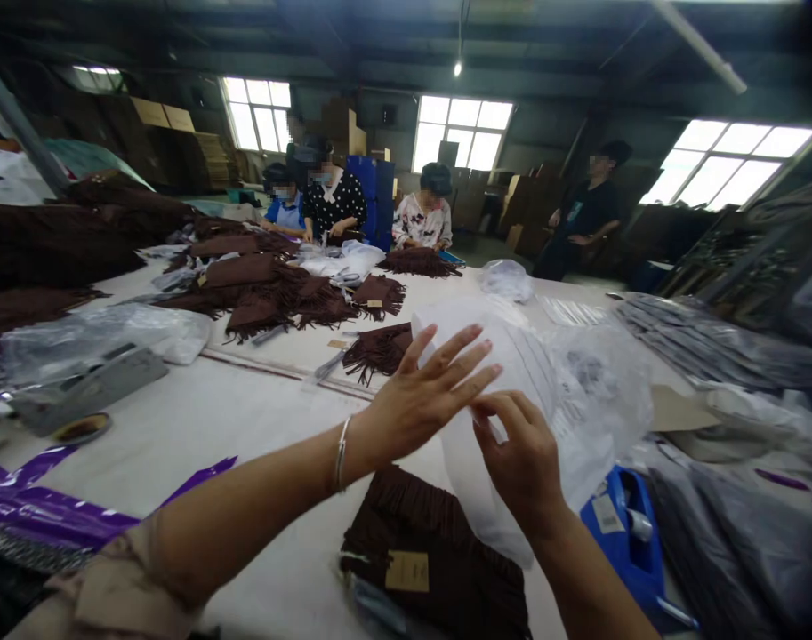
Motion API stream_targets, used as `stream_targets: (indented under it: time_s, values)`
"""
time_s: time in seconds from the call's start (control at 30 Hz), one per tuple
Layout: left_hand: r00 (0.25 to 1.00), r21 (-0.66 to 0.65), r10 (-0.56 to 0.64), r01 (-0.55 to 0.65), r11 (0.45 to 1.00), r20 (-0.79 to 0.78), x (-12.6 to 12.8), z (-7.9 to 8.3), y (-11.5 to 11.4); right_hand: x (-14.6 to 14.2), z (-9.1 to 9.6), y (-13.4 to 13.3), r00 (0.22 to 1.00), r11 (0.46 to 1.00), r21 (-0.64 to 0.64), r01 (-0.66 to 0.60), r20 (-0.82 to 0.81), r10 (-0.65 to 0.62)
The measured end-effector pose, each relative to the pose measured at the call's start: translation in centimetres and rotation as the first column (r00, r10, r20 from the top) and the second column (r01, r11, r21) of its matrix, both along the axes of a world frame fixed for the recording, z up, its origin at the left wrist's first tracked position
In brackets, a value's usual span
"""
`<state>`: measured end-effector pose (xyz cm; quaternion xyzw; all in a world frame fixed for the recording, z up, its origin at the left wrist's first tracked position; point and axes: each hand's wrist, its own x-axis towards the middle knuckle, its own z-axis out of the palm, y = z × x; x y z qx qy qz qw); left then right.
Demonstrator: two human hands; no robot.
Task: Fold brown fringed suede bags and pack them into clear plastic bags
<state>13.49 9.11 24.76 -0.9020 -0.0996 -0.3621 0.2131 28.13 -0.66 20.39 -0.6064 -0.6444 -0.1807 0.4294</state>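
Note:
My left hand [438, 391] is stretched out with its fingers spread, palm down against a white translucent plastic bag [492, 342]. Thumb and forefinger of my right hand [522, 453] are pinched together on the edge of that bag, close to my left fingertips. Below my hands lies a folded dark brown fringed scarf [459, 551] with a tan paper tag [407, 571] on it. Another brown fringed scarf [382, 348] lies just behind my left hand, partly covered by it and the bag.
Brown fringed scarves [245, 284] are piled at the back left. A blue tape dispenser [625, 524] stands at right, near stacked bagged grey items [686, 342]. At left are a grey tape dispenser [99, 387] and purple plastic [52, 507]. Several people are across the table.

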Motion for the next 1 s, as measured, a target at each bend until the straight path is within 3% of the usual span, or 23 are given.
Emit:
stream_targets:
  time_s: [0.13,0.27,0.33,0.43,0.5,0.57,0.6,0.67,0.73,0.77,0.8,0.83,0.9,1.0]
  values:
    - [0.996,0.024,0.05,-0.048,0.999,-0.076,1.2,-1.3,3.4,1.9,-1.5,-1.2,0.966,0.974,-0.109,0.2,0.185,-0.178]
    - [0.995,-0.071,0.054,-0.049,0.996,0.081,0.0,-3.8,4.1,5.6,-3.5,-3.0,0.894,0.89,-0.145,0.432,0.2,-0.402]
    - [0.977,-0.175,0.127,-0.097,0.98,0.171,-1.2,-5.8,4.3,7.1,-4.9,-4.1,0.867,0.865,-0.103,0.491,0.15,-0.475]
    - [0.939,-0.393,0.279,-0.183,0.901,0.203,-3.1,-10.3,4.9,8.4,-7.6,-5.5,0.858,0.857,-0.051,0.514,0.048,-0.512]
    - [0.924,-0.573,0.343,-0.192,0.797,0.168,-4.0,-13.5,5.1,8.8,-9.5,-6.0,0.849,0.851,-0.039,0.524,-0.057,-0.525]
    - [0.915,-0.778,0.377,-0.133,0.614,0.141,-4.1,-16.2,5.0,9.0,-11.5,-6.3,0.795,0.829,-0.056,0.557,-0.252,-0.552]
    - [0.91,-0.879,0.394,-0.076,0.471,0.132,-3.8,-17.2,4.8,9.2,-12.4,-6.4,0.736,0.824,-0.079,0.56,-0.409,-0.539]
    - [0.899,-0.992,0.422,0.083,0.091,0.114,-2.5,-18.8,4.4,9.6,-14.2,-6.4,0.536,0.843,-0.121,0.524,-0.722,-0.437]
    - [0.896,-0.919,0.43,0.259,-0.299,0.112,-0.3,-19.7,4.0,10.1,-15.8,-6.5,0.308,0.894,-0.12,0.431,-0.912,-0.271]
    - [0.894,-0.827,0.43,0.332,-0.454,0.122,0.9,-20.1,4.0,10.3,-16.5,-6.5,0.207,0.922,-0.1,0.374,-0.96,-0.188]
    - [0.892,-0.73,0.431,0.384,-0.565,0.136,2.2,-20.4,4.0,10.6,-17.2,-6.7,0.116,0.946,-0.081,0.313,-0.986,-0.123]
    - [0.89,-0.647,0.431,0.415,-0.639,0.146,3.6,-20.8,4.2,10.7,-17.9,-6.9,0.03,0.967,-0.064,0.248,-0.997,-0.073]
    - [0.9,-0.552,0.414,0.416,-0.723,0.136,6.0,-21.7,4.7,10.9,-19.1,-7.5,-0.14,0.991,-0.03,0.133,-0.99,-0.012]
    - [0.941,-0.52,0.33,0.319,-0.792,0.076,8.5,-23.3,6.0,10.6,-20.7,-8.6,-0.248,0.997,-0.059,0.051,-0.968,-0.044]
